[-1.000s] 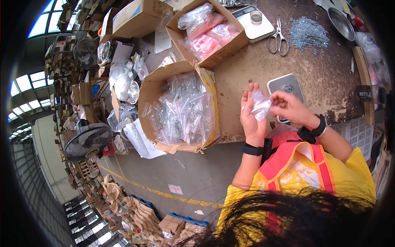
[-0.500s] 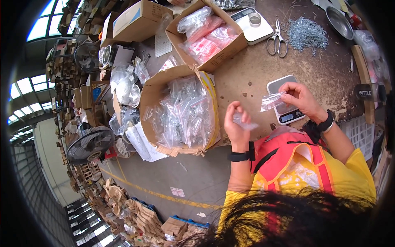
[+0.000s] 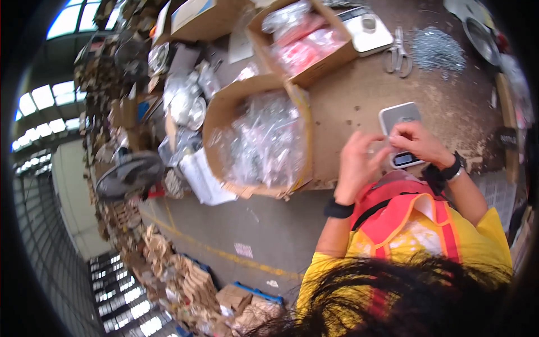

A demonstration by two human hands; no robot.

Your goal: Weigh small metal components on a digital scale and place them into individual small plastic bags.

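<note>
My right hand (image 3: 418, 143) is closed in a pinch over a small digital scale (image 3: 400, 114), its fingertips by the scale's near half. Close to its left, my left hand (image 3: 359, 163) curls its thumb and fingers toward those fingertips. Between the two hands is a faint, blurred bit of clear plastic bag (image 3: 374, 147); its outline is mostly hidden by the fingers. Left of my hands stands an open carton (image 3: 307, 140) full of small clear bags (image 3: 261, 143) with metal pieces inside. A pile of small metal pieces (image 3: 439, 49) lies farther back on the table.
Scissors (image 3: 398, 53) lie beside the pile, with a second white scale (image 3: 368, 36) to their left. Another carton (image 3: 331, 56) holds red-and-clear bags. A metal bowl (image 3: 481, 40) is at the far right. A fan (image 3: 130, 175) and white papers (image 3: 205, 177) are at the left.
My left hand has moved right and up to meet my right hand. The clear bag in the right fingers is now mostly hidden. The whole view has shifted slightly.
</note>
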